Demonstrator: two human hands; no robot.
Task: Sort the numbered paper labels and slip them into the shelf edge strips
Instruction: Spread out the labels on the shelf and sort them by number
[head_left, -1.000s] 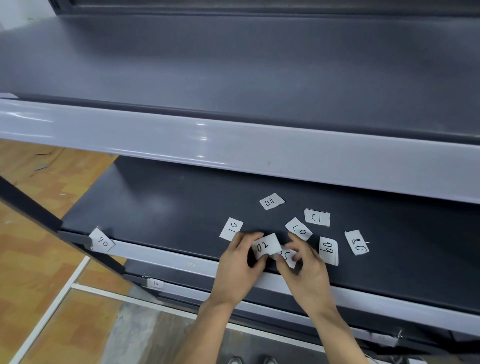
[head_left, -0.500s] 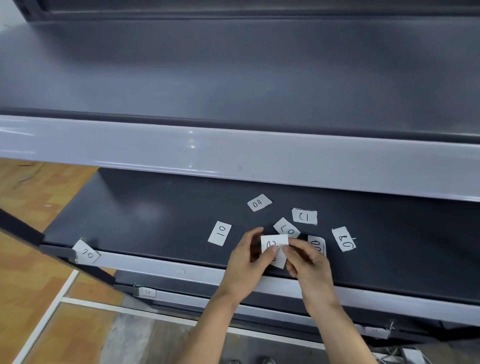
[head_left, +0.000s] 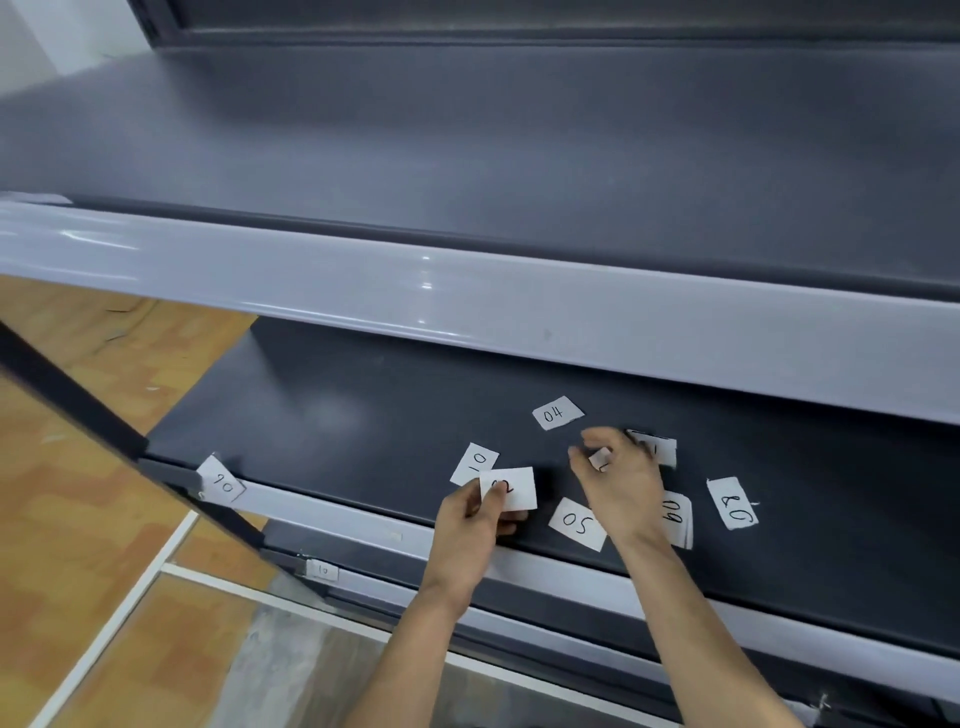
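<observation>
Fingers (head_left: 511, 519) and thumb of my left hand (head_left: 465, 530) pinch label 02 (head_left: 514, 486) just above the front of the lower shelf (head_left: 337, 431), its corner overlapping label 10 (head_left: 475, 460) at its ten o'clock. The curled fingers (head_left: 602, 439) of my right hand (head_left: 621, 483) close round a small white slip (head_left: 600, 460), too blurred to read. From that hand, label 04 (head_left: 557, 414) lies at eleven o'clock, label 05 (head_left: 577, 524) at seven, label 09 (head_left: 675, 517) at four beside my wrist, label 08 (head_left: 732, 504) farther out at three, and a half-hidden label (head_left: 662, 451) at two. Label 06 (head_left: 223, 483) stands tilted at the left end of the shelf edge strip (head_left: 337, 513), at nine o'clock from my left hand.
</observation>
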